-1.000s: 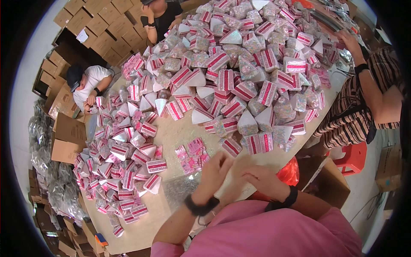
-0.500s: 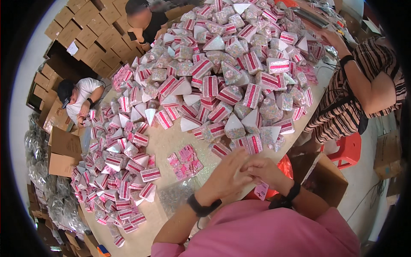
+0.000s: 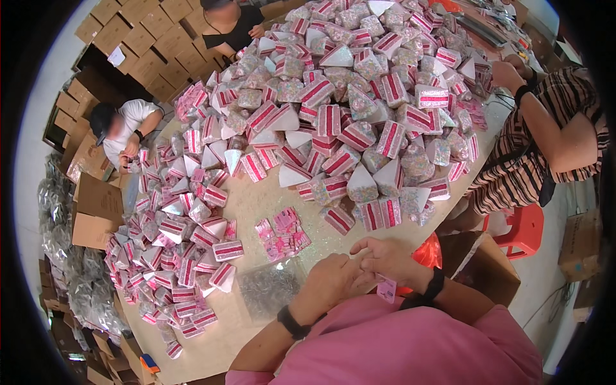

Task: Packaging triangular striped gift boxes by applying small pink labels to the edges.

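Observation:
My left hand [image 3: 332, 281] and my right hand [image 3: 399, 262] meet close to my body, just past the table's near edge. The fingers of both are bent and drawn together, fingertips touching or nearly so. Below my right hand's fingers a small pink card tag [image 3: 386, 289] sticks out. Whatever is pinched between the fingertips is too small and covered to make out. Beyond my hands lie glittery cake-slice-shaped pieces [image 3: 338, 219] with white and dark pink stripes. A loose stack of pink card tags [image 3: 282, 234] rests on the table left of them.
A shallow clear tray [image 3: 244, 280] of small thin pieces sits by my left forearm. Cake-slice pieces form a large heap [image 3: 359, 96] and a smaller left pile [image 3: 186, 256]. Three people work around the table. An open carton [image 3: 494, 266] and red stool [image 3: 523, 231] stand to the right.
My left hand has dropped lower, toward my body, and my right fingers have shifted with it. The tag stays by my right hand. The co-worker at right has brought both hands together.

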Motion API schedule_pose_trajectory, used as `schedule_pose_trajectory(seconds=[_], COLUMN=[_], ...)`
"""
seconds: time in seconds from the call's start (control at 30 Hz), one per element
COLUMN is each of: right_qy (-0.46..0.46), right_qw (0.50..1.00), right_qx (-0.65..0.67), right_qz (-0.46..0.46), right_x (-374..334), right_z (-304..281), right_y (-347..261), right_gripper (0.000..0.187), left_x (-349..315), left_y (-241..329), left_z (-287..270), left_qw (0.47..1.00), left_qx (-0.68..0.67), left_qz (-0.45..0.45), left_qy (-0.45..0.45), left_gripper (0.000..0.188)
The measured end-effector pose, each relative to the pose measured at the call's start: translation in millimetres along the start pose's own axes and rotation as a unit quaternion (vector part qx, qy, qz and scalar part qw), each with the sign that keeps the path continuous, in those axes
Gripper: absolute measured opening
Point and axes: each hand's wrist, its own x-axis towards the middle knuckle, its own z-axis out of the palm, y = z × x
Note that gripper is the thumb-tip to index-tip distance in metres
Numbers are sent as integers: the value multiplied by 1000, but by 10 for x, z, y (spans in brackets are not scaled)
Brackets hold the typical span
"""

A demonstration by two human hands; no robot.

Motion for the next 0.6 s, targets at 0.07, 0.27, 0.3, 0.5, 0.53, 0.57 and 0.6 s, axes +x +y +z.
schedule_pose_trajectory(seconds=[0.07, 0.27, 0.3, 0.5, 0.53, 0.57, 0.6], right_qy=[1, 29, 49, 115, 121, 127, 122], right_qw=[999, 940, 920, 876, 893, 908, 915], right_qx=[-42, -303, -337, -378, -357, -334, -324], right_qz=[-2, -151, -195, -276, -247, -218, -209], right_x=[4, -110, -89, -50, -60, -71, -87], right_z=[15, 154, 132, 80, 86, 89, 87], right_y=[26, -128, -77, 56, 5, -46, -93], right_gripper=[21, 10, 11, 10, 10, 10, 10], left_x=[-60, -113, -99, 26, 40, 39, 38], left_y=[-57, -262, -254, -271, -287, -287, -282], left_z=[93, 251, 235, 205, 213, 224, 240], left_qw=[998, 877, 860, 883, 883, 887, 891], left_qx=[-51, -426, -456, -422, -420, -414, -407], left_qz=[-22, -221, -227, -204, -209, -204, -199], left_qy=[20, 4, 8, -14, -24, -3, 16], left_gripper=[21, 30, 31, 31, 30, 29, 29])
